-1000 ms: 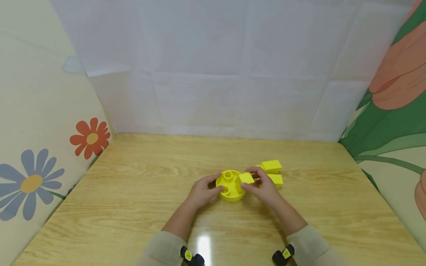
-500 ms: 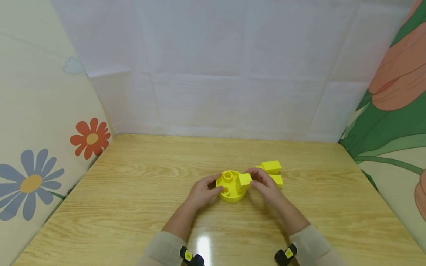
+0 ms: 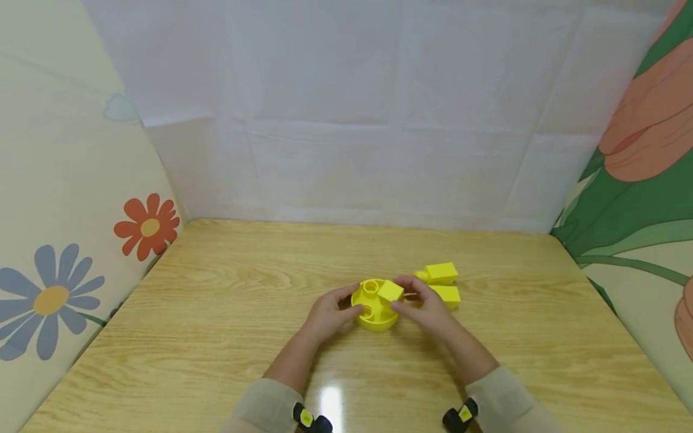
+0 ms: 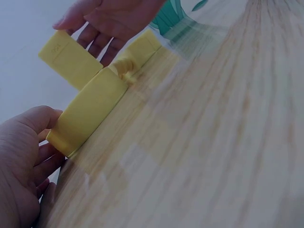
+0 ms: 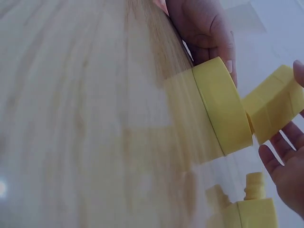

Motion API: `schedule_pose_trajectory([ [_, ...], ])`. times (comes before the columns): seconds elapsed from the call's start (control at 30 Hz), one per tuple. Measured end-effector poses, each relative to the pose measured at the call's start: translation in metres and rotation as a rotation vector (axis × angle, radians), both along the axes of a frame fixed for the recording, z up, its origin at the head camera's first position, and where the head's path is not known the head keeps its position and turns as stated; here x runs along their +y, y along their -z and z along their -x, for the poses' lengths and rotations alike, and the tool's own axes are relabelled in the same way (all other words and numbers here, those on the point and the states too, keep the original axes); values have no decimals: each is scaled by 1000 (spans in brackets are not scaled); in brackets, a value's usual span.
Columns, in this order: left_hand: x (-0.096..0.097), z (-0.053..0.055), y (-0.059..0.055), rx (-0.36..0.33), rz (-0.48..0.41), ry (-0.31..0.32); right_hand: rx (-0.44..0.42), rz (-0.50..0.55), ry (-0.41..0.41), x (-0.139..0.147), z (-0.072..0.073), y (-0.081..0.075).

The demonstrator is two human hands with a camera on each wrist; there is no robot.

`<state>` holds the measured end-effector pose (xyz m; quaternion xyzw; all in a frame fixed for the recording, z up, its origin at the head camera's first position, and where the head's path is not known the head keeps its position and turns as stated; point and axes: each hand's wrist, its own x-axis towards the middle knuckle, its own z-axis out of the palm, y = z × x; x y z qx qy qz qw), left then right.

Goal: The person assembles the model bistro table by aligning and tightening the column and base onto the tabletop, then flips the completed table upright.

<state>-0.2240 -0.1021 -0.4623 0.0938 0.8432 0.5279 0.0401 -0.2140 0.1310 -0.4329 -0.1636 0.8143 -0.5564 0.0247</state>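
A round yellow base point(image 3: 378, 319) with raised ring sockets lies flat on the table. My left hand point(image 3: 328, 313) grips its left side, thumb at the rim and fingers round the far edge. Over the base's right part stands a yellow rectangular block point(image 3: 391, 291), tilted in both wrist views, its lower end at the base; whether it sits inside a socket is hidden. My right hand point(image 3: 430, 308) holds this block between thumb and fingers. Raised lettering, too small to read, shows on the block point(image 4: 69, 59) in the left wrist view.
Two more yellow blocks lie right of the base: a farther one point(image 3: 441, 273) and a nearer one point(image 3: 447, 296), close by my right hand. One block point(image 5: 256, 213) shows a ridged stub in the right wrist view. A white sheet point(image 3: 346, 168) hangs behind the wooden table point(image 3: 243, 264).
My right fingers drew back a little to the right, then came round the block again. The block has turned and its top has shifted slightly left. My left hand and the base stay put.
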Motion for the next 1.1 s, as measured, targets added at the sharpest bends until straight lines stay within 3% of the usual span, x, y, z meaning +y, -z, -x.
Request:
schedule_pose_trajectory([
  [0.37, -1, 0, 1, 5, -2, 13, -71, 20, -40, -10, 3, -4],
  [0.7, -1, 0, 1, -8, -13, 8, -94, 18, 45, -13, 9, -1],
  [0.97, 0, -1, 1, -1, -12, 1, -49, 48, 18, -10, 8, 0],
  [1.1, 0, 0, 0, -5, -14, 8, -26, 42, 43, -11, 9, 0],
])
